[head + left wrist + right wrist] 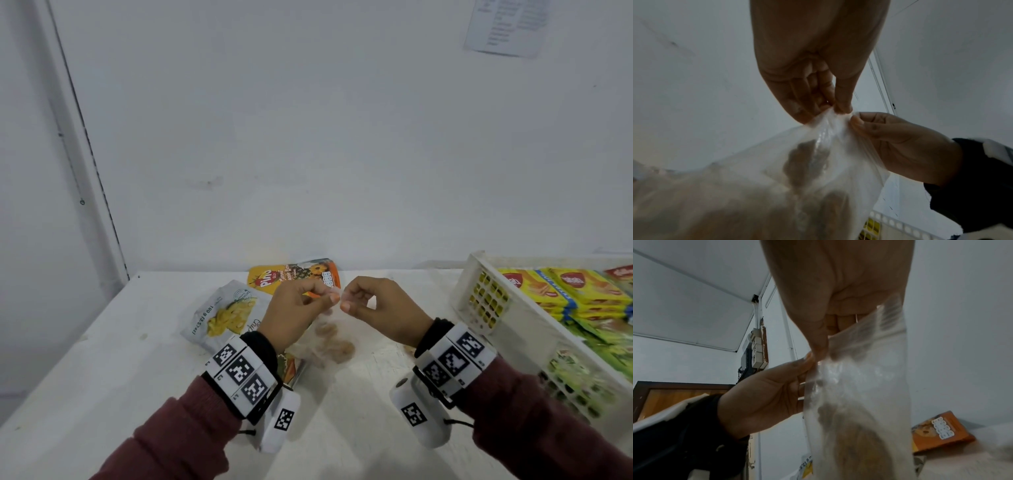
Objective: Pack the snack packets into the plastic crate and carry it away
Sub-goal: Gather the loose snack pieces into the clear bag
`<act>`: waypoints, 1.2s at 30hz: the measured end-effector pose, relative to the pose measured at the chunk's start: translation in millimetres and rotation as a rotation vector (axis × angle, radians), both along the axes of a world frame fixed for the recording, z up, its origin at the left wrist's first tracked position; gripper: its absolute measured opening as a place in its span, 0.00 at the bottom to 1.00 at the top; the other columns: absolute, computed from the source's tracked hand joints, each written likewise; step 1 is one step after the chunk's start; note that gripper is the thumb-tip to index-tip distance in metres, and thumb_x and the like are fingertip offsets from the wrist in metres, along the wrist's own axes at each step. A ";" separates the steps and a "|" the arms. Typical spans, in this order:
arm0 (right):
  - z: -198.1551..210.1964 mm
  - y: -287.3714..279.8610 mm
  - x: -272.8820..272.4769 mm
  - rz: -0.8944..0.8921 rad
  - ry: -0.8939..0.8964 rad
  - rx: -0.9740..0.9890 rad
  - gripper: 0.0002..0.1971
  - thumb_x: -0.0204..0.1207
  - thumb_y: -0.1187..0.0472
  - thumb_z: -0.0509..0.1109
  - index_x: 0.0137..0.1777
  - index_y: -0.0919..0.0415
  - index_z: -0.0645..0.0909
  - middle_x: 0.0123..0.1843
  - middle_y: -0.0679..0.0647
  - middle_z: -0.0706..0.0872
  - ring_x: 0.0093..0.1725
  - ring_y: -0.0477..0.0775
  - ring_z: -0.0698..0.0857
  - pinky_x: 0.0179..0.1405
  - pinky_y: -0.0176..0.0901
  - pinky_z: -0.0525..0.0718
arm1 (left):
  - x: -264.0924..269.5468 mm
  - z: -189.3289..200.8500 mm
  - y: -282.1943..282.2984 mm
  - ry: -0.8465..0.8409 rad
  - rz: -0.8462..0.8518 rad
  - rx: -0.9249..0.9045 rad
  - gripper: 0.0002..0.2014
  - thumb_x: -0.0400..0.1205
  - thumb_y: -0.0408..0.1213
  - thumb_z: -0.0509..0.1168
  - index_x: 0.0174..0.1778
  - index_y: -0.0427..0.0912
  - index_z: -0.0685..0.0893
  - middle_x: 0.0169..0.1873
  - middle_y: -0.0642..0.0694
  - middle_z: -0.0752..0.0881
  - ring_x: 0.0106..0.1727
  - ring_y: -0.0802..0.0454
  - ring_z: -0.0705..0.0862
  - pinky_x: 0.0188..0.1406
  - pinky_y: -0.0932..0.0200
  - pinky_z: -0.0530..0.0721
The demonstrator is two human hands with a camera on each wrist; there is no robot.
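A clear plastic bag [330,342] of brown snacks hangs just above the white table [102,359]. My left hand [330,297] pinches its top edge, and my right hand [345,303] pinches the same edge right beside it. The left wrist view shows both pinches meeting on the crumpled bag top [830,120]. In the right wrist view the bag [859,386] hangs below my right hand's thumb. The white plastic crate [479,301] stands at the right, with yellow snack packets [565,291] stacked inside.
An orange-yellow Pino packet [291,274] lies by the wall behind my hands. A white pineapple-chip packet [226,315] lies at the left. Another packet [291,366] is partly hidden under my left wrist. The wall runs along the table's far edge.
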State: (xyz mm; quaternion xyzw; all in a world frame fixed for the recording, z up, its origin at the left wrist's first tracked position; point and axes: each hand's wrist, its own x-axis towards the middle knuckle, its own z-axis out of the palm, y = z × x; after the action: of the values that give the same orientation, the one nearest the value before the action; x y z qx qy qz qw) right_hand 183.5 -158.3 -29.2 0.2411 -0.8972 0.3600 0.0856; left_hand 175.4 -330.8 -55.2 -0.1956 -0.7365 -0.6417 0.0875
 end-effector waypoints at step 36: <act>-17.4 -3.0 22.0 -0.272 0.247 -0.090 0.10 0.58 0.33 0.62 0.33 0.35 0.74 0.36 0.20 0.81 0.41 0.29 0.80 0.53 0.47 0.73 | 5.3 -4.8 -9.3 -0.007 -0.159 0.124 0.06 0.78 0.31 0.67 0.43 0.31 0.86 0.34 0.47 0.85 0.37 0.59 0.83 0.41 0.65 0.82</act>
State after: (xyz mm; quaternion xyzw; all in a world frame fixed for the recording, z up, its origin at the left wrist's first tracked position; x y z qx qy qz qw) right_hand 205.5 -161.3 -46.7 0.1556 -0.8871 0.3526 0.2538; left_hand 180.7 -340.1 -60.1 -0.2454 -0.6778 -0.6916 0.0458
